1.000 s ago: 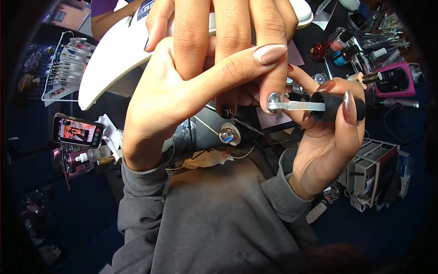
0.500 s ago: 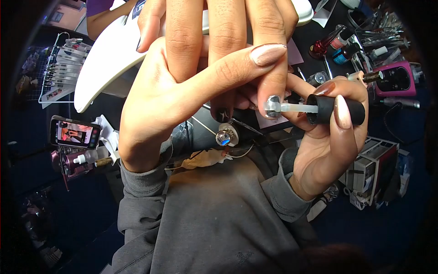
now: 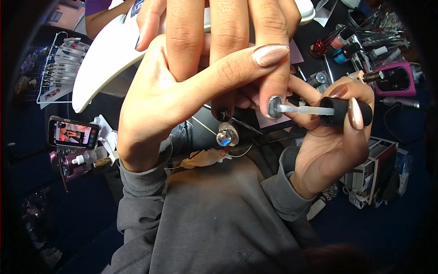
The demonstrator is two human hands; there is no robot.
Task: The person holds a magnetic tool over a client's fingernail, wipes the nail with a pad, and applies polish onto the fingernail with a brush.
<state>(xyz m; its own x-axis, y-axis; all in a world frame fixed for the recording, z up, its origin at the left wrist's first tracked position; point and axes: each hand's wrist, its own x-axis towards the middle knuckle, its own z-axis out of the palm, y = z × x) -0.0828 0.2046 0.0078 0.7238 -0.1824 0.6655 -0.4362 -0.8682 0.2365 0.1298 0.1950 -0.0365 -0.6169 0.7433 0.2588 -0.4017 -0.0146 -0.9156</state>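
Note:
My left hand (image 3: 159,98) is closed around another person's hand (image 3: 228,32), its thumb lying across that person's finger. The held finger carries a dark grey, shiny nail (image 3: 274,107); a neighbouring nail (image 3: 222,113) is black with a light mark. Between the thumb and fingers of my right hand (image 3: 335,141) is a nail polish brush (image 3: 344,112) with a black cap handle. Its pale bristle end touches the right side of the grey nail. My left fingers are partly hidden behind the other hand.
A white nail lamp (image 3: 98,73) stands behind my left hand. To the left are a phone (image 3: 74,133) on a stand and a rack of nail samples (image 3: 68,64). Polish bottles (image 3: 345,54) and a pink device (image 3: 395,78) sit at the right.
The brush in my right hand has moved right, from over the middle of the grey nail to its side edge. My left hand keeps its hold on the finger.

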